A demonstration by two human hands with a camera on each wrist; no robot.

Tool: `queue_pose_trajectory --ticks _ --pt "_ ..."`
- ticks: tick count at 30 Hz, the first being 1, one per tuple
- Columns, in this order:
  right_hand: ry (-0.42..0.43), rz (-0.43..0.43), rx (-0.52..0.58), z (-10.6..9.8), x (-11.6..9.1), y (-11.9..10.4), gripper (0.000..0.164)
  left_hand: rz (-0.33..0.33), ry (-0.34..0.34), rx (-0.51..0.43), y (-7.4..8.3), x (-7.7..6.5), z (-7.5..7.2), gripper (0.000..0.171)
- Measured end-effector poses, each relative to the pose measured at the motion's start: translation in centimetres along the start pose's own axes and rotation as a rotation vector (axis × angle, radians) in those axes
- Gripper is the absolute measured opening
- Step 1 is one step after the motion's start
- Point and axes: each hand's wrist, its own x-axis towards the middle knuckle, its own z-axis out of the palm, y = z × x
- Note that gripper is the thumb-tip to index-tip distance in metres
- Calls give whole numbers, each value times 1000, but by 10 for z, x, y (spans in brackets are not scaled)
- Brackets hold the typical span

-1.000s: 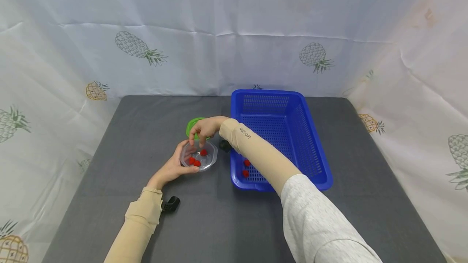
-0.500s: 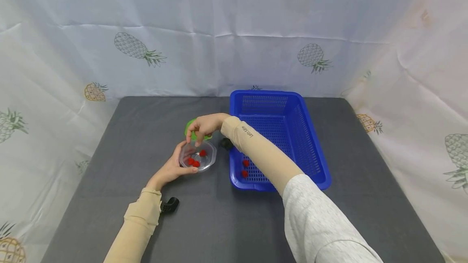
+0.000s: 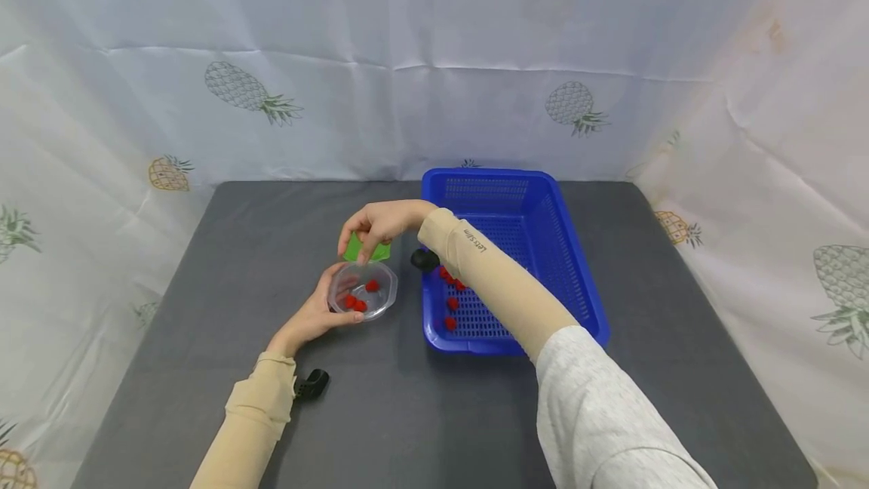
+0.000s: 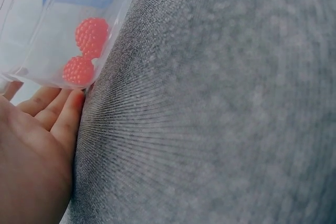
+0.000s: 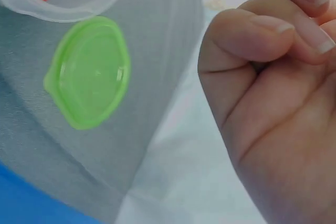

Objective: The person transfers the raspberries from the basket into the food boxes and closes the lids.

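Observation:
My left hand (image 3: 314, 317) holds a small clear plastic container (image 3: 385, 295) on the grey tabletop, thumb at the near side and fingers round the far left. Inside lie several red raspberries (image 3: 372, 286); two raspberries (image 4: 79, 70) show through its wall in the left wrist view. Above the container's far rim hovers my right hand (image 3: 382, 223), thumb and forefinger pointing down and apart, with nothing visible between them. In the right wrist view its other fingers are curled toward the palm; thumb and forefinger tips are out of that view. A green lid (image 5: 94, 74) lies flat beyond the container.
A blue plastic basket (image 3: 591, 278) stands just right of the container, with several raspberries (image 3: 452, 303) at its left side. My right forearm crosses over it. A pineapple-print cloth (image 3: 407, 119) hangs behind the table.
My right hand has risen slightly away from the container and shifted back. More raspberries in the basket show beside the forearm. My left hand keeps its hold on the container.

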Motion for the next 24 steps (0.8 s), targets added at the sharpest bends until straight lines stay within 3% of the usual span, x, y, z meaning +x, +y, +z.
queue_pose_trajectory --ticks 15,24 --pt "60 -167 34 -3 -37 -15 30 -14 7 31 -3 1 0 90" --pt "170 -194 100 -9 -71 0 29 -25 21 36 -4 2 1 91"
